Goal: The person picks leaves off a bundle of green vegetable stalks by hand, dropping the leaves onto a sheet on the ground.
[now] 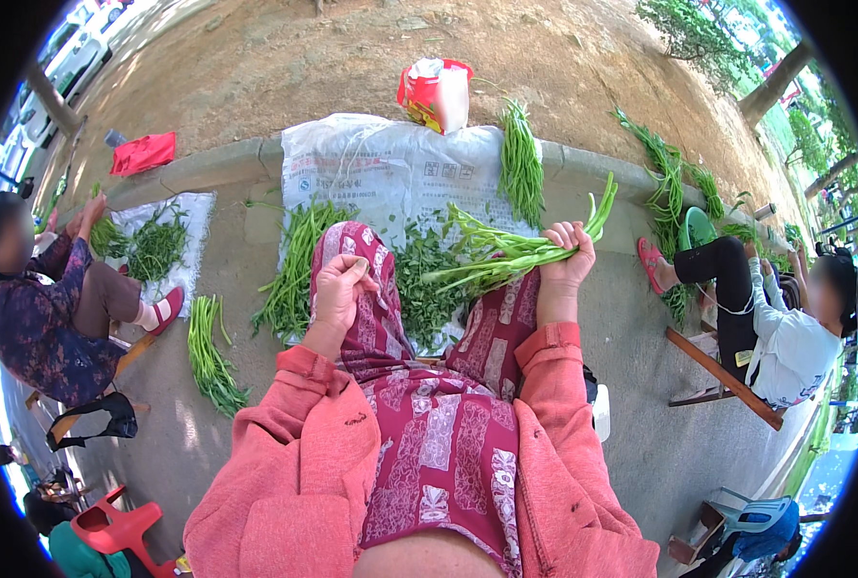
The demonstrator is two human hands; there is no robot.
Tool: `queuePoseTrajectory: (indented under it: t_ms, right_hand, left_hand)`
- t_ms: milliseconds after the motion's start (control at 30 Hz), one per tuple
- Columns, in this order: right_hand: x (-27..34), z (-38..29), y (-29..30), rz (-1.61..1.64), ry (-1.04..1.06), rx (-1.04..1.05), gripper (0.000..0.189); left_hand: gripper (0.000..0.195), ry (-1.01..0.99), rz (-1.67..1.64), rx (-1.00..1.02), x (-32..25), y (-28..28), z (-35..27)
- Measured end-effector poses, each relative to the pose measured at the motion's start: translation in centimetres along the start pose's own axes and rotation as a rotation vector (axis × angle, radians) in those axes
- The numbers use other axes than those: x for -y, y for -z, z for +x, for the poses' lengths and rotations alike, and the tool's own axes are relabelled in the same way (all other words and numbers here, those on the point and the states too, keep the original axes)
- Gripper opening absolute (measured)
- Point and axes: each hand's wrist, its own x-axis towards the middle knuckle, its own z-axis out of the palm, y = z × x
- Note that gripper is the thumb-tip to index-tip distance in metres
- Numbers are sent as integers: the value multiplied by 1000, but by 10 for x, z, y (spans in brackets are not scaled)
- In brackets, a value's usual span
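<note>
My right hand (570, 253) is closed around a bunch of green leafy-vegetable stems (505, 261), held over my right knee. The cut ends point up to the right and the thinner ends to the left. Above my left knee, my left hand (344, 292) has its thumb and fingers pinched together, with nothing clearly visible between them. Between my knees lies a heap of loose green leaves (429, 285) on a white woven sack (371, 155) that bears printing. A pile of long stems (292, 271) rests at the sack's left side, partly behind my left knee.
A tidy bundle of greens (521, 166) lies on the sack's right edge, near a red bag (429, 94) at the kerb (219, 162). Another bundle (212, 354) is on the pavement to my left. Seated people (46, 311) (790, 339) handle greens on both sides. A green basin (698, 230) stands right.
</note>
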Motion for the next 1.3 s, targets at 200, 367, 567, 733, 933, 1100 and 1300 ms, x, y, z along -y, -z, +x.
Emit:
queuePoseTrajectory:
  t_ms: [200,367,567,733,933,1100,1300]
  right_hand:
    - [-2,0,0,18,-31,16,5]
    - [-1,0,1,33,-37,14,5]
    - [-5,0,-1,13,-50,6,4]
    - [-7,0,-4,12,-52,12,3]
    - [-3,-1,-2,31,-42,17,4]
    - [-1,0,-1,22,-38,10,5]
    - [-5,-1,-3,-57,-21,-16,5]
  left_hand:
    - [15,-231,850,91,-11,-16,-2]
    - [38,-583,1151,310,-2,-43,-3]
    - [54,-440,802,551,12,-77,-12]
    - [29,-344,722,474,28,-74,-4]
    - [11,-346,770,490,28,-61,-5]
    - [7,-371,731,481,10,-47,-8]
    - [5,-261,603,502,-2,-29,-14]
